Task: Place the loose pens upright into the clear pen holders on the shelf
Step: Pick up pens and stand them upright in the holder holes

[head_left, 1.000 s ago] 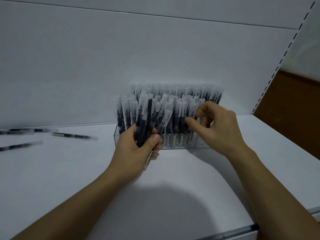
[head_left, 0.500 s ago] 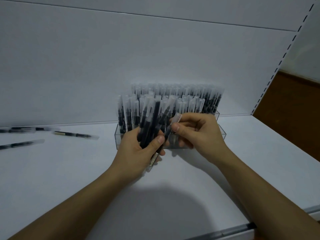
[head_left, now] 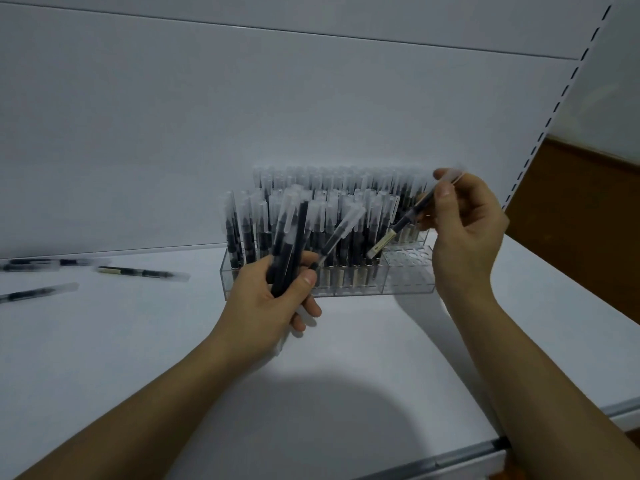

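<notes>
A clear pen holder (head_left: 408, 285) stands against the white back panel, packed with several upright black pens with frosted caps (head_left: 332, 209). Its front right section shows empty round holes (head_left: 407, 254). My left hand (head_left: 270, 303) is shut on a bundle of black pens (head_left: 289, 251), held in front of the holder's left half. My right hand (head_left: 464, 233) pinches a single pen (head_left: 403, 223) by its cap end. That pen slants down-left, its tip just above the empty holes.
Loose pens lie on the white shelf (head_left: 346, 375) at the far left: one (head_left: 138, 272) near the back, one (head_left: 38, 294) nearer the left edge, more (head_left: 41, 264) by the panel. A perforated upright (head_left: 540, 140) bounds the right side. The shelf's metal front edge (head_left: 467, 453) runs lower right.
My right hand took one pen out of the bundle in my left hand and carried it up and right, over the empty holes. My left hand stayed put.
</notes>
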`<control>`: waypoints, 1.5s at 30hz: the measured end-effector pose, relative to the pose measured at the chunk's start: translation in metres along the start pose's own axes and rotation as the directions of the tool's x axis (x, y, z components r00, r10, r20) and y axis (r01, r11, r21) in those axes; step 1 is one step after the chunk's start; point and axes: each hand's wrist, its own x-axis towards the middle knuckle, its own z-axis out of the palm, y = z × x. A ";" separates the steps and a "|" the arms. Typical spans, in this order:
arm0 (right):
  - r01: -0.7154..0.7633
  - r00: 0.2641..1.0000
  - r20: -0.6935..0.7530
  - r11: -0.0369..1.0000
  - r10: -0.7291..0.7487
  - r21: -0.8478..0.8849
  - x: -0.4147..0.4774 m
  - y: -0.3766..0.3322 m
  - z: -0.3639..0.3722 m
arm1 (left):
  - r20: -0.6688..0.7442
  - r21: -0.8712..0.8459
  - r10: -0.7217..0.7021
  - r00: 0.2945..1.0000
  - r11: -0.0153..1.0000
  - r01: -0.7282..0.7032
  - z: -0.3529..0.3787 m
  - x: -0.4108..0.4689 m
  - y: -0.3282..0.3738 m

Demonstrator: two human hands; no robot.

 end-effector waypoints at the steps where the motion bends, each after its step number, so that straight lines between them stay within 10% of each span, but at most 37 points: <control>1: 0.037 0.999 -0.009 0.998 -0.037 -0.043 0.001 0.001 -0.002 | -0.008 -0.002 0.004 1.000 1.000 -0.004 0.000 0.000 0.000; 33: 0.089 0.958 0.286 0.929 0.018 -0.360 -0.002 0.008 -0.006 | -0.042 0.095 0.004 0.999 0.996 0.000 0.002 -0.005 0.008; 38: -0.364 0.931 -0.110 0.880 0.347 -0.305 0.011 0.019 -0.014 | -0.046 0.089 0.010 0.999 0.996 -0.006 0.002 -0.006 0.007; 45: -0.684 0.729 -0.024 0.728 0.684 -0.038 0.012 0.029 -0.008 | -0.040 0.083 0.005 0.999 0.997 -0.002 0.001 -0.004 0.004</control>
